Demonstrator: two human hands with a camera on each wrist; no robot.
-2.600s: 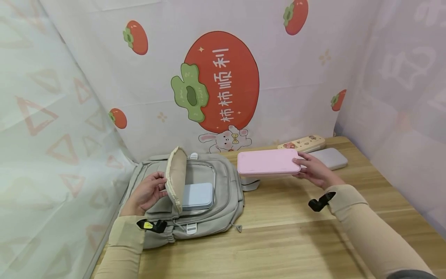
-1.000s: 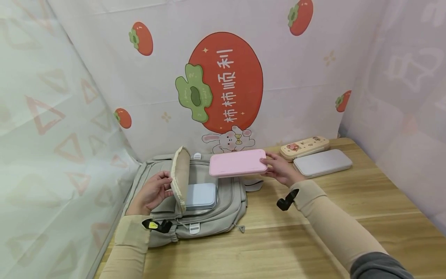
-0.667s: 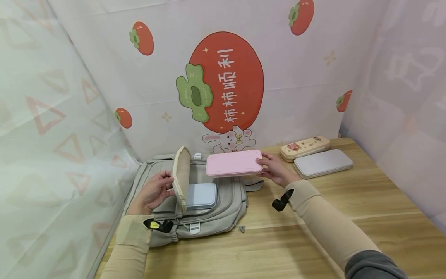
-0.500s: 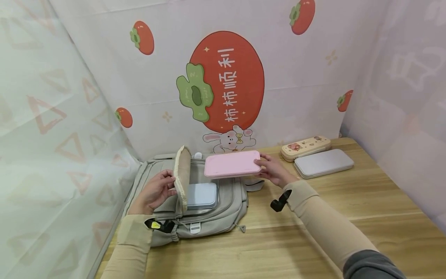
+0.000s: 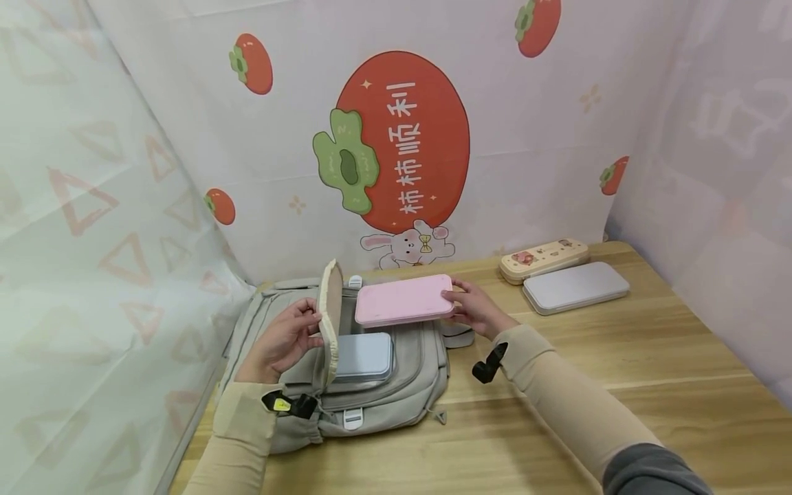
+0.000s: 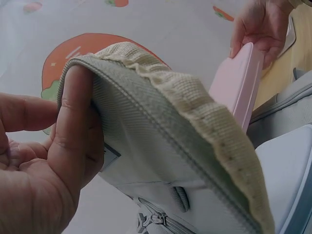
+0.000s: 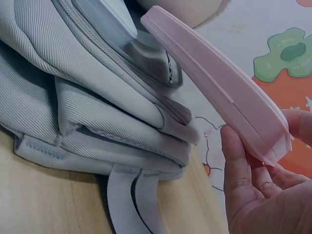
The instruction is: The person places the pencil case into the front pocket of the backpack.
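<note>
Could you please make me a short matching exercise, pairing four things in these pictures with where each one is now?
Things:
1. pink case
2. light blue case
3. cream patterned case
4. beige-lined flap

Places:
A. in the grip of the left hand
B. resting on the table
C. in the grip of the right hand
D. in the opened backpack

Right pairs: 1-C, 2-D, 3-B, 4-A.

Backpack (image 5: 410, 361) left on table (image 5: 495, 454), box (image 5: 365, 354) inside, case (image 5: 403, 300) above; two other cases (image 5: 575, 286) right.
</note>
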